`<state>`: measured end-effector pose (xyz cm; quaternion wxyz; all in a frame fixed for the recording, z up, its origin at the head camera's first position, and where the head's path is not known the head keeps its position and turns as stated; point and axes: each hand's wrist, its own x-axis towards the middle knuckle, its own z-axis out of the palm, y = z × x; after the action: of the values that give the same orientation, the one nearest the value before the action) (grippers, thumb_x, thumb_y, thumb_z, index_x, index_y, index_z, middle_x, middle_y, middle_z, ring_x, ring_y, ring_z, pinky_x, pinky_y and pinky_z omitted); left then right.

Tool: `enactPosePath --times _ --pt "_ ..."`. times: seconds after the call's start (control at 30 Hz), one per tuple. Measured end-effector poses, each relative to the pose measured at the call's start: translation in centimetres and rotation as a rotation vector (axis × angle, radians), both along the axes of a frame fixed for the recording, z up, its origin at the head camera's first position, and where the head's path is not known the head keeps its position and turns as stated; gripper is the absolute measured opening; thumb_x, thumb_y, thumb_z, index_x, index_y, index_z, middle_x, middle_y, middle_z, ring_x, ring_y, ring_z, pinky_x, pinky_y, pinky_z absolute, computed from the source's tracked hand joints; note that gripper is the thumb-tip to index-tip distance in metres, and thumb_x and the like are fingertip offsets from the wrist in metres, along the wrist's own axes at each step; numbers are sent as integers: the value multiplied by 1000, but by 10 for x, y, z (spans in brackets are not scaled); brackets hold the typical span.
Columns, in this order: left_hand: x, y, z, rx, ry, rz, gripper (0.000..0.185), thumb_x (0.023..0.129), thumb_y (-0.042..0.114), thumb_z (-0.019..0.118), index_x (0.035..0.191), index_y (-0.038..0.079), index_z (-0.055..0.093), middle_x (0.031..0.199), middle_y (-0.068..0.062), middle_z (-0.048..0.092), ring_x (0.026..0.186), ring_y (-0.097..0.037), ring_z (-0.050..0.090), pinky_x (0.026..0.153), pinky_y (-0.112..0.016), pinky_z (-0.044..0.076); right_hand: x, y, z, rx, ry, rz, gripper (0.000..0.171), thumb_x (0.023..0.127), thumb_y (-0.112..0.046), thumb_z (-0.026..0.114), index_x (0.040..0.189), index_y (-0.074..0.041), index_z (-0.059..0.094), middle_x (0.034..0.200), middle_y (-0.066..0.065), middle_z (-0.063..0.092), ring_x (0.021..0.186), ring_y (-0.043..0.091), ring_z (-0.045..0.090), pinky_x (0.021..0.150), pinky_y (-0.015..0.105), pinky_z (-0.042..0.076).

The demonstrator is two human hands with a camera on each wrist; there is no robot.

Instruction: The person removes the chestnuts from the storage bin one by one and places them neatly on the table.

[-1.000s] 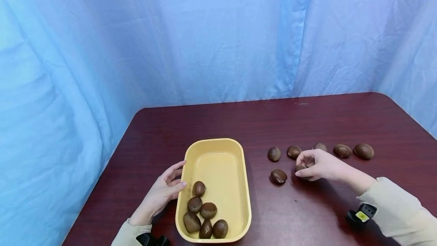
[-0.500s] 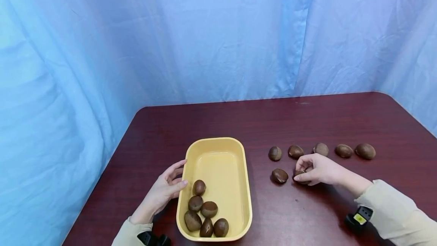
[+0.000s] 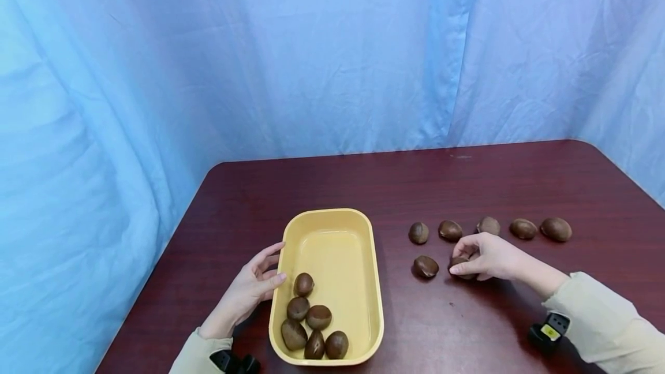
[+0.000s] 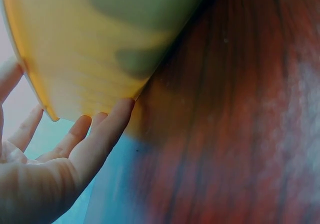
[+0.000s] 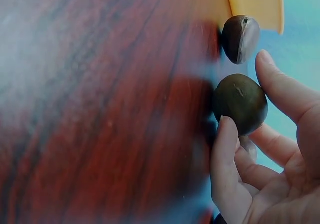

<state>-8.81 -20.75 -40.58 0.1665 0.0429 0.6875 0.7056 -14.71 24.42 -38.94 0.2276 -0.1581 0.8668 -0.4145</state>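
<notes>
My left hand point(image 3: 246, 293) rests against the left side of a yellow tray point(image 3: 378, 299), fingers spread along its outer wall and thumb at the rim. Several brown chestnuts point(image 3: 318, 317) lie together in the tray's near left part. To the right of the tray, my right hand point(image 3: 490, 257) pinches a chestnut point(image 5: 240, 104) between thumb and fingers, low over the tabletop. Just left of that hand lies another chestnut point(image 3: 426, 267). Behind it, a row of chestnuts point(image 3: 449, 230) runs to the right across the table.
Dark red wood-grain table point(image 3: 291, 183) under everything, with rounded far corners. A blue curtain point(image 3: 332, 74) hangs behind it and along the left side. Each wrist carries a black camera on a strap, next to a pale sleeve point(image 3: 602, 316).
Over the last second my right hand has drawn the pinched chestnut slightly nearer, uncovering more of the chestnut behind it. My left hand and the tray stay in place.
</notes>
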Motion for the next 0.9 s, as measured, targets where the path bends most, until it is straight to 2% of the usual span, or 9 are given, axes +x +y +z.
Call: enactPosePath --times 0.67,0.9 --pt "0 0 1 -7 -12 1 67 94 5 56 150 5 19 142 -29 31 101 -10 63 78 -32 55 0 5 3 61 32 -53 31 79 -25 77 94 -3 62 87 6 56 76 17 55 57 31 52" --pt "1 0 1 -3 -16 1 67 94 6 57 150 6 19 142 -29 30 101 -10 63 78 -32 55 -1 11 6 74 62 -57 32 79 -26 76 96 -3 62 85 5 56 69 13 55 57 30 52"
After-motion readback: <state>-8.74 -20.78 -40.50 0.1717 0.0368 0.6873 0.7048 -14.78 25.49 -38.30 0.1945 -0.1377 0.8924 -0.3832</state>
